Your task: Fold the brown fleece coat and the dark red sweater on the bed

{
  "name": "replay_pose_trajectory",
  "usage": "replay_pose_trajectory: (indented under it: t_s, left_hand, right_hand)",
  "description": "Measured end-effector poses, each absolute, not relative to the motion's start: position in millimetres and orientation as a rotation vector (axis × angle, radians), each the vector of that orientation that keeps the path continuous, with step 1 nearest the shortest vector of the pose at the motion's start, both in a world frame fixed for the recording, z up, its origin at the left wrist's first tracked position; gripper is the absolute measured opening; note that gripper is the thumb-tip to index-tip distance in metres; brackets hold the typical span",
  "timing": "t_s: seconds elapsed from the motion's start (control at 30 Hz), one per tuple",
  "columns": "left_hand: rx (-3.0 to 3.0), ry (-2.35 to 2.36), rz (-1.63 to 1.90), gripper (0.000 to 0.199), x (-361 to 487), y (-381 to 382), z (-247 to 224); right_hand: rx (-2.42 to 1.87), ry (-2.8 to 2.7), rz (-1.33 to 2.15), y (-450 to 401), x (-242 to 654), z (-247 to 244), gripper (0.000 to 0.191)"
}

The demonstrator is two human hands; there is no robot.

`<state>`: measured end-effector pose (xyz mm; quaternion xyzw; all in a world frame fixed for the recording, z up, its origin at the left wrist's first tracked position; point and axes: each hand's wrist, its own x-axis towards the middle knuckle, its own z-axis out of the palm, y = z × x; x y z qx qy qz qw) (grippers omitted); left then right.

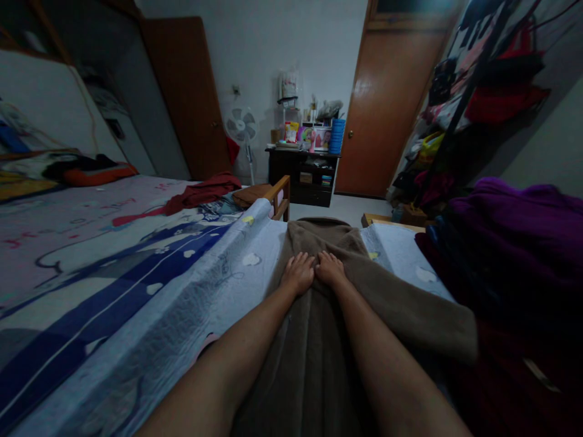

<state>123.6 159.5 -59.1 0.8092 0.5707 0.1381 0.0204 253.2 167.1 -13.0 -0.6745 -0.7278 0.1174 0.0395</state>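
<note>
A brown long-sleeved garment [305, 340] lies lengthwise on the light blue bedding [237, 273], its collar end away from me. One sleeve stretches out to the right. My left hand [299, 273] rests palm down on the upper part of the garment, fingers spread. Close beside it, my right hand [330, 268] also lies on the cloth with its fingers apart. Both hands press on the fabric, and neither has anything gripped.
Purple and dark clothes [519, 237] are piled at the right. On the left bed lie a red cloth [204, 194] and a blue patterned blanket [150, 279]. A wooden bed rail [280, 194], a fan [242, 125] and a dark cabinet [291, 173] stand beyond.
</note>
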Motion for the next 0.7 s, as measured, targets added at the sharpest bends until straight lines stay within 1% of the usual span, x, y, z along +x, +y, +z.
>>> replay_pose_trajectory:
  t_s: [0.13,0.23,0.33,0.47,0.57,0.7]
  left_hand:
    - [2.512,1.769,0.462,0.049,123,158,-59]
    - [2.524,1.763,0.498,0.049,123,156,-59]
    - [2.53,1.758,0.5,0.048,123,157,-60]
    - [2.529,1.772,0.516,0.048,123,159,-63]
    - [2.542,1.766,0.538,0.047,123,159,-64]
    - [2.538,1.769,0.537,0.047,124,159,-63]
  right_hand:
    - [-2.018,-2.358,0.398,179,270,17,0.04]
    - [-2.01,-2.363,0.302,174,289,25,0.042]
    - [-2.022,-2.358,0.119,159,307,10,0.048]
    - [-1.996,-2.313,-0.061,143,318,-18,0.049]
    - [-1.984,-2.309,-0.067,142,319,-24,0.049]
    - [-2.0,-2.324,0.034,144,321,-13,0.047]
